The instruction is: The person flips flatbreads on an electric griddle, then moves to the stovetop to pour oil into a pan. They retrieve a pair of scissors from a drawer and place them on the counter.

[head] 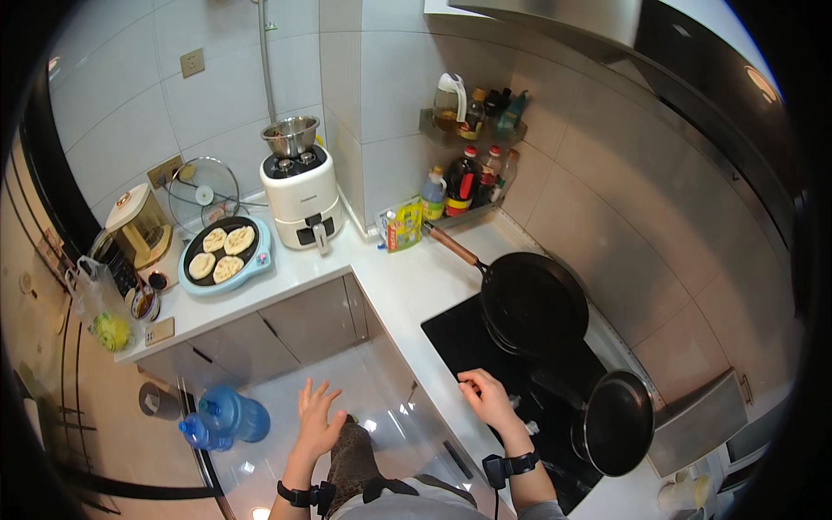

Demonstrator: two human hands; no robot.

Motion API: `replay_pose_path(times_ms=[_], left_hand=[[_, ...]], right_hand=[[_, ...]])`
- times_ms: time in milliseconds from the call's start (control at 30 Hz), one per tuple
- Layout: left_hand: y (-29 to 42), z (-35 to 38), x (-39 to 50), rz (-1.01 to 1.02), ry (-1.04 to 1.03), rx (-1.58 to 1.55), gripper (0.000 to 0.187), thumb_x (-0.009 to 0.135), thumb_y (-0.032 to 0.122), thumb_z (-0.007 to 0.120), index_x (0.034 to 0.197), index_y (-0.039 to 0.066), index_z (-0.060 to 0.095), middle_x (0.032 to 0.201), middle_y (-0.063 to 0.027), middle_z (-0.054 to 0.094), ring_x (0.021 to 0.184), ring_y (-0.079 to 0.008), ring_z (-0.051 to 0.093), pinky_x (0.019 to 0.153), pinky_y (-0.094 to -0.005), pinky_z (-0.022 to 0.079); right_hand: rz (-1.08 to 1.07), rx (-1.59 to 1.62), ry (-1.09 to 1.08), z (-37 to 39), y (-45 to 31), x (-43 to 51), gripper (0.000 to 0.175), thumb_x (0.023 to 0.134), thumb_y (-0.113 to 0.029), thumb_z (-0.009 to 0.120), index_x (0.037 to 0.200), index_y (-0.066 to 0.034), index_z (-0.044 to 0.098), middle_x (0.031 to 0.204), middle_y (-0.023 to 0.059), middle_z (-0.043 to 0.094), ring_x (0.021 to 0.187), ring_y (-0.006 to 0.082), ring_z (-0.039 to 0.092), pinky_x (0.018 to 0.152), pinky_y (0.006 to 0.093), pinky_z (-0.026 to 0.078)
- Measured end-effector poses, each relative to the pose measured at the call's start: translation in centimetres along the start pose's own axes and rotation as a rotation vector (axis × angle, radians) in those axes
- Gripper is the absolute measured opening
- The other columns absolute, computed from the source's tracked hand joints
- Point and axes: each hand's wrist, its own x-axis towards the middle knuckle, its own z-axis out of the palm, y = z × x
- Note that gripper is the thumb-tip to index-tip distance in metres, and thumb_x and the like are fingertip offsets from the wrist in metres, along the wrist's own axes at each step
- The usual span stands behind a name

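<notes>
My left hand (pixel 318 419) is held over the floor in front of my legs, fingers spread and nothing in it. Above the front edge of the black cooktop (pixel 448 325) is my right hand (pixel 489 400), its fingers loosely curled; I see nothing in it, but its palm side is partly hidden. A frying pan (pixel 536 302) with a wooden handle sits on the far part of the cooktop. Nearer to me, right of my right hand, is a second dark pan (pixel 617 422). On the left counter, several flat dough rounds (pixel 229 268) lie in a light-blue electric griddle (pixel 265 234).
A white air fryer (pixel 302 205) carries a steel bowl (pixel 290 135). Behind the griddle leans a glass lid (pixel 218 175). Sauce bottles (pixel 460 185) fill corner shelves. A phone (pixel 160 331) lies near the counter edge. Blue water jugs (pixel 237 416) stand on the floor.
</notes>
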Motion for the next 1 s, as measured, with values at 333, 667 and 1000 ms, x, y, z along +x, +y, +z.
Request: replay_pose_path(times_ms=[333,667,1000], left_hand=[[-9.0,-5.3,18.5,0.175,-0.175,-0.063,0.047,0.094,0.041,0.051,0.128,0.008,0.058,0.143,-0.0196,0.045,0.144,-0.0421,0.022,0.116,-0.0557,0.013],[-10.9,-2.8,27.0,0.269,-0.302,-0.100,0.046,0.092,0.036,0.058,0.127,0.006,0.059,0.141,-0.0199,0.047,0.143,-0.0415,0.024,0.116,-0.0546,0.012],[-7.7,0.0,31.6,0.298,-0.292,-0.110,0.047,0.094,0.036,0.055,0.129,0.005,0.056,0.143,-0.0198,0.046,0.144,-0.0405,0.023,0.117,-0.0532,0.012]], right_hand=[[0.001,-0.062,0.097,7.0,-4.4,19.6,0.021,0.092,-0.012,0.062,0.109,-0.0007,0.061,0.099,0.0131,0.064,0.084,0.0226,0.066,0.074,0.0313,0.053],[0.168,-0.065,0.213,6.9,-1.6,21.1,0.013,0.089,-0.012,0.065,0.086,0.0005,0.066,0.085,0.0105,0.064,0.071,0.0241,0.063,0.065,0.0302,0.049],[0.018,-0.167,0.433,-1.3,-3.2,26.6,0.014,0.091,-0.011,0.062,0.097,0.0014,0.064,0.090,0.0148,0.065,0.081,0.0271,0.065,0.074,0.0337,0.051]])
